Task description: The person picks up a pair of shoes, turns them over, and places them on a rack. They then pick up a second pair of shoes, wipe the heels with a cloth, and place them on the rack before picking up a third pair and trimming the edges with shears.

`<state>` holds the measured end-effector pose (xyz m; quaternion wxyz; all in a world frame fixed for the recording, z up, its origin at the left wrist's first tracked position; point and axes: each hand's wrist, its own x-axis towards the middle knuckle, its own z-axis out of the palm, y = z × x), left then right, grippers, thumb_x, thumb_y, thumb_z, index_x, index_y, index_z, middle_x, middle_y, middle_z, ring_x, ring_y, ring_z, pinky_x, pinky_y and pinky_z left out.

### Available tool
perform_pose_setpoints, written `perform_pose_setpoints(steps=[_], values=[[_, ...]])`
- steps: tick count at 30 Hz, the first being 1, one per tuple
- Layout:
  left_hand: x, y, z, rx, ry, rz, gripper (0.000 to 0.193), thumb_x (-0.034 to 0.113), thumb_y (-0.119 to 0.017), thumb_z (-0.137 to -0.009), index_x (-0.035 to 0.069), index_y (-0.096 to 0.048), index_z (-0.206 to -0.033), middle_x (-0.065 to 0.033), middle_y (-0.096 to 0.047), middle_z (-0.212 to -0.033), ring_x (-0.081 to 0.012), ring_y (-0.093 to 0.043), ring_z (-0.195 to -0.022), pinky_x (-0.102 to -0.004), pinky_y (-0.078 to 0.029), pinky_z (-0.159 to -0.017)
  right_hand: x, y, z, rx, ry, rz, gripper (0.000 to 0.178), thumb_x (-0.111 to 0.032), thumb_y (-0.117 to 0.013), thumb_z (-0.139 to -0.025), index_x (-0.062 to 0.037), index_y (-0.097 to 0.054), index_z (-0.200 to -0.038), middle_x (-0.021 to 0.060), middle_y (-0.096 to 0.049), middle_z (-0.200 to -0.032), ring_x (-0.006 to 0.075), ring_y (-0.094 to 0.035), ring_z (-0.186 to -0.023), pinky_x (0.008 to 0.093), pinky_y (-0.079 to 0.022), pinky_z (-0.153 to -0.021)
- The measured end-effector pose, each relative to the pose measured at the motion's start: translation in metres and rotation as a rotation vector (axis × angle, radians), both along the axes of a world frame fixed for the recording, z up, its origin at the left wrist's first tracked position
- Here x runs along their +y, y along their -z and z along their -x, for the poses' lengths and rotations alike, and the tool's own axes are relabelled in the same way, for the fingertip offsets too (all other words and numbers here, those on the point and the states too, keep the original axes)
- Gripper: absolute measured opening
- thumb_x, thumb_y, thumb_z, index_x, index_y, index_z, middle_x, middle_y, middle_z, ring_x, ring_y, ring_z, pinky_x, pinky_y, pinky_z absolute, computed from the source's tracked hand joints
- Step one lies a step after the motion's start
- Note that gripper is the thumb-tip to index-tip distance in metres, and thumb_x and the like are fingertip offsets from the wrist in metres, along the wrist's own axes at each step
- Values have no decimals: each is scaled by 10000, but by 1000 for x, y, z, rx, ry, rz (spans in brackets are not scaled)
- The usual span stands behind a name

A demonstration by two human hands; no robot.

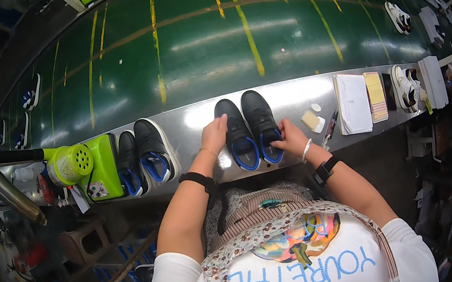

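Observation:
Two black shoes with blue linings stand side by side in front of me on the metal ledge, toes pointing away. My left hand is closed against the outer side of the left shoe, its fingertips at the upper. At the right shoe, my right hand pinches the collar near the heel, with the thumb at the opening and the other fingers along the outer side. Another pair stands to the left: a black shoe with a white sole and its mate, neither touched.
A green blower-like device stands at the left. On the right lie an open notebook, a yellow pad, a pale sponge-like block, pens and white shoes. Beyond the metal ledge runs a green conveyor belt.

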<state>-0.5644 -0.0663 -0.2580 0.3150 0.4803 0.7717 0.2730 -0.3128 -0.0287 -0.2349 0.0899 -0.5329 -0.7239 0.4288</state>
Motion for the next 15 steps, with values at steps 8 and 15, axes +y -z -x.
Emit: perform_pose_setpoints(steps=[8, 15], values=[[17, -5, -14, 186, 130, 166, 483, 365, -334, -920, -1, -596, -745, -234, -600, -788, -417, -569, -756, -478, -442, -718, -1, 12, 17, -130, -28, 7, 467, -96, -716, -618, -26, -381, -936, 220, -566, -842, 412, -554, -841, 438, -437, -710], [25, 1, -16, 175, 181, 167, 479, 359, -310, -925, 26, -608, -753, -219, -612, -793, -396, -585, -793, -489, -458, -718, 2, 11, 16, -128, -37, 9, 472, -87, -725, -618, -17, -388, -942, 216, -558, -828, 400, -559, -809, 415, -449, -720]])
